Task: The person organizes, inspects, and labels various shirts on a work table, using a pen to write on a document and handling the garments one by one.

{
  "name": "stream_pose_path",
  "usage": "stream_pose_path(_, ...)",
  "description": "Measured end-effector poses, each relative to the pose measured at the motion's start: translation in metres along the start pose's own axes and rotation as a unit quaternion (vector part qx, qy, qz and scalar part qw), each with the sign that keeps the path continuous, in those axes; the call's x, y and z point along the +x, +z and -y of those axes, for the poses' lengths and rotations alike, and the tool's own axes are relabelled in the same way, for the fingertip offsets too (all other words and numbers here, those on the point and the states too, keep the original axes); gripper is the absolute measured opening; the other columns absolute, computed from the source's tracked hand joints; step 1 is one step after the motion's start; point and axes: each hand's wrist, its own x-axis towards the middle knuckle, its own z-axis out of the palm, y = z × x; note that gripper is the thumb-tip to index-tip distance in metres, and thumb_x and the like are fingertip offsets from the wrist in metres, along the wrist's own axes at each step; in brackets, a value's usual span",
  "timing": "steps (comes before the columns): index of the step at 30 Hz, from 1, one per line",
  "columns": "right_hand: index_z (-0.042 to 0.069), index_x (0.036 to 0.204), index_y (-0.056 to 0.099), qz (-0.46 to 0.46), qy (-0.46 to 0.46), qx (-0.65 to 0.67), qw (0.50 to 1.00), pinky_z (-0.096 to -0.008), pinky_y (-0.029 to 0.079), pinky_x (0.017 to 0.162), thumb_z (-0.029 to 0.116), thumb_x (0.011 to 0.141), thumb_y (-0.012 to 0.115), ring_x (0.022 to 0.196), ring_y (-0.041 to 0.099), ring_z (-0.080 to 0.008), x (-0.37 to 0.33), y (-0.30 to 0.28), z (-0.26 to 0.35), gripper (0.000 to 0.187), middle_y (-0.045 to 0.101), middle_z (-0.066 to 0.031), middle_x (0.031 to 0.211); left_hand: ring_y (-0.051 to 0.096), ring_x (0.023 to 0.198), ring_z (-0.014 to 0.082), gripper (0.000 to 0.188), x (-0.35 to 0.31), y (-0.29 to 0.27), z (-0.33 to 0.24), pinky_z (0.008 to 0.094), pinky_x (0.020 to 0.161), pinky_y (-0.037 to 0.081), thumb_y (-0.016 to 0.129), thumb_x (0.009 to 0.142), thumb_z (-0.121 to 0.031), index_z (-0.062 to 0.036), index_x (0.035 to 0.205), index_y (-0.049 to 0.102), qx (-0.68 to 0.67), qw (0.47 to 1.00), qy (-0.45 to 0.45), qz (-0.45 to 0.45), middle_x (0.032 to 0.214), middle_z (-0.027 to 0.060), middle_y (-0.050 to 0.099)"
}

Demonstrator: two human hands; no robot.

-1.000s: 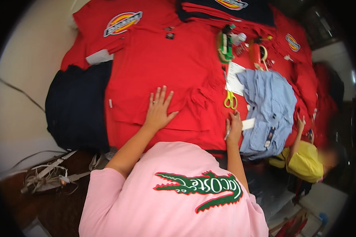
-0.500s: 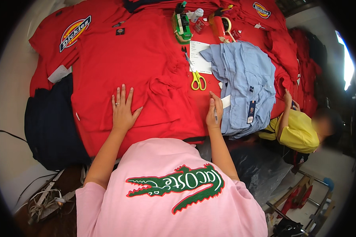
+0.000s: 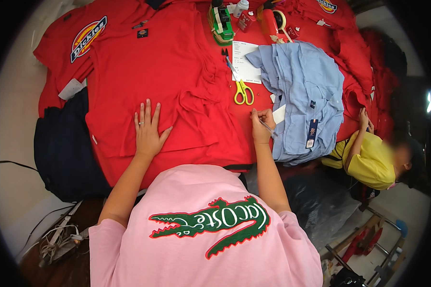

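Note:
My left hand (image 3: 149, 130) lies flat with its fingers spread on a pile of red shirts (image 3: 151, 71). A pen (image 3: 267, 127) is gripped in my right hand (image 3: 261, 131), fingers curled round it, over the red surface. Just beside that hand is a white slip (image 3: 278, 114) at the edge of a stack of light blue shirts (image 3: 301, 79). A dark hang tag (image 3: 312, 131) rests on the blue stack. Scissors with yellow handles (image 3: 244, 93) lie beyond my right hand, their blades across a printed white sheet (image 3: 247, 62).
A green tape dispenser (image 3: 221, 26), a white bottle (image 3: 241, 7) and a tape roll (image 3: 279, 19) stand at the back. Dark folded garments (image 3: 64, 148) hang at the left edge. At the right, a person in a yellow shirt (image 3: 371, 160) handles red garments.
My right hand has turned inward, and the pen in it has tilted from nearly upright to a slant. My left hand stays flat on the red shirts. The view has shifted slightly.

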Motion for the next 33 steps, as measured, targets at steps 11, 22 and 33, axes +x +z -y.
stream_pose_path(11,0.005,0.089,0.063,-0.022,-0.035,-0.015,0.999,-0.0254,0.041,0.056,0.016,0.103,0.076,0.062,0.053,-0.006,-0.002,0.001,-0.002,0.022,0.064,-0.002,0.072,0.009,0.167,0.0391,0.096,0.003,0.005,0.001,0.0608,0.132,0.011,0.07,0.097,-0.054,-0.0154,0.173,0.026,0.019,1.0,0.004,0.011,0.181,0.0181,0.011)
stream_pose_path(22,0.004,0.114,0.07,0.023,-0.26,-0.239,0.935,-0.047,0.058,0.091,0.008,0.098,0.074,0.105,0.071,-0.0398,-0.019,0.004,0.025,0.016,0.072,-0.0187,0.113,0.012,0.166,0.0418,0.097,0.001,0.004,0.004,0.0618,0.132,0.012,0.071,0.095,-0.056,-0.0158,0.172,0.028,0.009,1.0,0.006,-0.004,0.18,0.0207,0.013)
stream_pose_path(33,0.008,0.119,0.07,0.047,-0.286,-0.292,0.911,-0.0473,0.051,0.1,0.006,0.094,0.074,0.114,0.067,-0.0355,-0.017,0.008,0.034,0.026,0.072,-0.0141,0.12,0.012,0.166,0.0399,0.096,-0.003,0.003,0.007,0.0602,0.132,0.012,0.07,0.096,-0.057,-0.0168,0.173,0.028,-0.015,1.0,0.003,-0.006,0.181,0.0184,0.012)
